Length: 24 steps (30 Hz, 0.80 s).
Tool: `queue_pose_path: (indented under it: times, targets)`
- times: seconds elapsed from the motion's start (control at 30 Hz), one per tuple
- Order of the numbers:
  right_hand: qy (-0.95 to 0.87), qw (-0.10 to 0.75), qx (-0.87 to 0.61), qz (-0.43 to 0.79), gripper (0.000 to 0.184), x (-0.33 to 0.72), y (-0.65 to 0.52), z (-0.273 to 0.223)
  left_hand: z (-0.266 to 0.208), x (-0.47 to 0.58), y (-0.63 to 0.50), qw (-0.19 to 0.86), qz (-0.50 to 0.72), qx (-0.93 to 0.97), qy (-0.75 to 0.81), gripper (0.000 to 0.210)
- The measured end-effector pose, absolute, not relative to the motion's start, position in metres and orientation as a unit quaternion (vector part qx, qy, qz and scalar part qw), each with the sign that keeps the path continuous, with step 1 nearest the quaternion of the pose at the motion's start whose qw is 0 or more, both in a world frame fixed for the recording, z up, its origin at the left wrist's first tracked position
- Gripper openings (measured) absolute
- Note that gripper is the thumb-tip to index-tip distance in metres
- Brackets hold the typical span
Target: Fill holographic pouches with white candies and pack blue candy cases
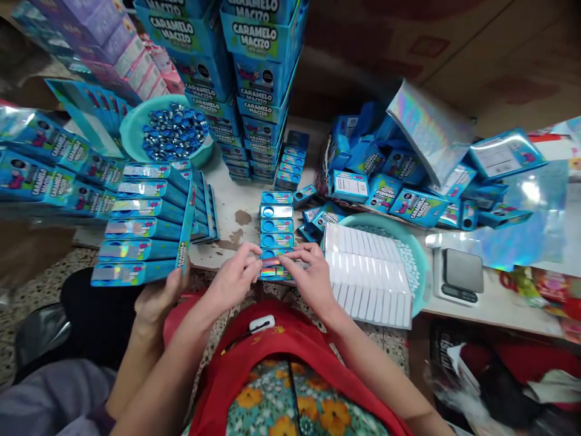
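A row of small blue candy boxes (276,225) runs toward me along the table's front edge, with round openings in several tops. Over the nearest boxes, my left hand (236,270) and my right hand (311,275) pinch opposite ends of a narrow shiny strip (271,261) with a reddish sheen. Fingertips of both hands are close to the box tops, and they partly hide them. The nearest box (275,272) carries a rainbow-glinting patch. Right beside my right hand, a sheet of whitish strips (363,266) lies over a turquoise basin (424,284) holding small pale pieces.
Tall stacks of blue boxes (258,39) stand behind. Left of them is a basin (131,136) of blue-and-silver pieces (175,132). A co-worker's hand (158,300) holds a tray of boxes (140,227). Rightward are a heaped basket of boxes (417,206) and a scale (462,272).
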State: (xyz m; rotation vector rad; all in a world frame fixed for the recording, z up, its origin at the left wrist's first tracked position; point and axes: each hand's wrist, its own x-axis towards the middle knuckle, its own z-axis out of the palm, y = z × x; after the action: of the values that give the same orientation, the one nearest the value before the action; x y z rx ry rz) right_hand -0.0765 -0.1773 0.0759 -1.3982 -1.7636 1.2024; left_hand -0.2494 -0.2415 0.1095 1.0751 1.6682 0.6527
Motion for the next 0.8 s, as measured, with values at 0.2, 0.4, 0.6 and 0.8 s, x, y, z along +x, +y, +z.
queue_pose_path:
  times: [0.2,0.4,0.6,0.8]
  targets:
    - [-0.684,0.289,-0.544,0.391,0.011,-0.093,-0.175,0.056,0.071,-0.262,-0.23,0.513,0.296,0.443,0.673,0.019]
    - [-0.544,0.314,-0.628,0.46,0.042,-0.088,-0.176,0.043,0.038,-0.25,-0.239,0.457,0.254,0.381,0.763,0.03]
    - [-0.577,0.305,-0.589,0.477,0.038,-0.096,-0.172,0.043,0.049,-0.233,-0.263,0.403,0.223,0.495,0.737,0.06]
    - [-0.606,0.365,-0.517,0.482,0.031,-0.038,-0.145,0.046,0.111,-0.219,-0.198,0.199,0.188,0.562,0.781,0.059]
